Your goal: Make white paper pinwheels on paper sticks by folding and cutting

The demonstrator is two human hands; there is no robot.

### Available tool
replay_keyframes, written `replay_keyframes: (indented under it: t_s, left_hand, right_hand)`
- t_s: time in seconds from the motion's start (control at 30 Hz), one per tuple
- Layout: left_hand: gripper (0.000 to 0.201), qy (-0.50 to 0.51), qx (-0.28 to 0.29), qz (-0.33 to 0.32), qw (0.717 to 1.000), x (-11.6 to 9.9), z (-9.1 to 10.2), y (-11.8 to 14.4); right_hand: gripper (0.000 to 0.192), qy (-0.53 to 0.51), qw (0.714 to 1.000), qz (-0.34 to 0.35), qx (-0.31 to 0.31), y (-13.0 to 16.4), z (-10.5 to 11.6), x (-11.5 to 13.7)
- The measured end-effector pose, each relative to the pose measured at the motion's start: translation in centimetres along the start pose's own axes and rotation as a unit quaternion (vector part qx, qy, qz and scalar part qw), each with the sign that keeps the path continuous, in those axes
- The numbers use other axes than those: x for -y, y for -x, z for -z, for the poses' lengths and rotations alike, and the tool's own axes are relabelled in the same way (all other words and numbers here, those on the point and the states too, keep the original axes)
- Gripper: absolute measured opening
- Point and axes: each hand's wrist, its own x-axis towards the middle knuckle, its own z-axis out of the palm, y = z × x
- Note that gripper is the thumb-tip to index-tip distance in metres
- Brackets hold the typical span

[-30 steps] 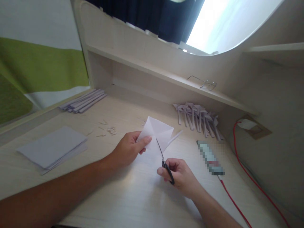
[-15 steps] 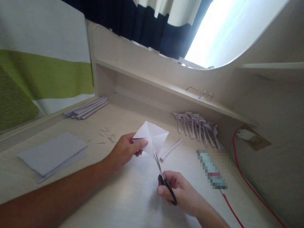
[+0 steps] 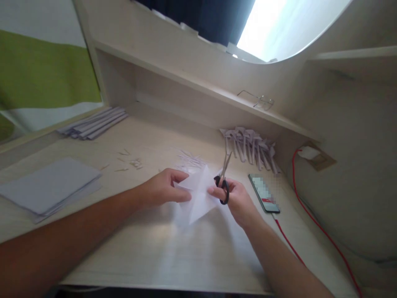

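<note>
Swung upward off the cut, black-handled steel scissors (image 3: 223,179) sit gripped in my right hand (image 3: 233,198) while my left hand (image 3: 161,188) pinches the folded white paper (image 3: 198,194) to steady it.

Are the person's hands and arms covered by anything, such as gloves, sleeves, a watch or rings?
No. Both hands, left and right, are bare, without gloves. Both forearms are uncovered as far as the frame edge, with no sleeve visible. No watch, bracelet or ring shows on the visible sides.
</note>
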Motion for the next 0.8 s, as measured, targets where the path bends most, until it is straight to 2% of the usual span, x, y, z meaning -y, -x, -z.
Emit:
replay_keyframes:
  t_s: [0.07,0.17,0.23,0.33,0.57,0.7,0.8]
  left_hand:
    - [0.025,0.009,-0.027,0.002,1.000,0.1,0.0,0.0]
    - [0.033,0.047,-0.084,-0.001,0.995,0.3,-0.1,-0.2]
    - [0.038,0.051,-0.086,0.001,0.995,0.6,-0.3,-0.3]
    - [0.037,-0.005,-0.079,0.000,0.997,1.0,-0.8,-0.5]
    - [0.036,-0.026,-0.144,-0.047,0.988,0.8,-0.9,-0.5]
    - [0.037,-0.016,-0.168,-0.047,0.985,0.7,-0.7,-0.5]
    - [0.039,0.002,-0.166,-0.040,0.985,0.7,-0.6,-0.6]
  right_hand:
    - [0.029,-0.037,0.999,-0.007,-0.011,0.1,-0.4,-0.4]
    - [0.024,-0.107,0.993,0.020,-0.046,0.1,-1.0,-1.1]
    - [0.022,-0.134,0.988,0.040,-0.069,0.1,-1.5,-1.4]
    - [0.021,-0.141,0.983,0.054,-0.102,0.0,-2.2,-1.8]
    - [0.023,-0.065,0.995,0.042,-0.067,0.0,-2.4,-1.8]
    - [0.021,-0.018,0.998,0.030,-0.044,-0.1,-1.9,-1.4]
    - [0.017,-0.001,0.999,0.019,-0.040,-0.1,-1.7,-1.2]
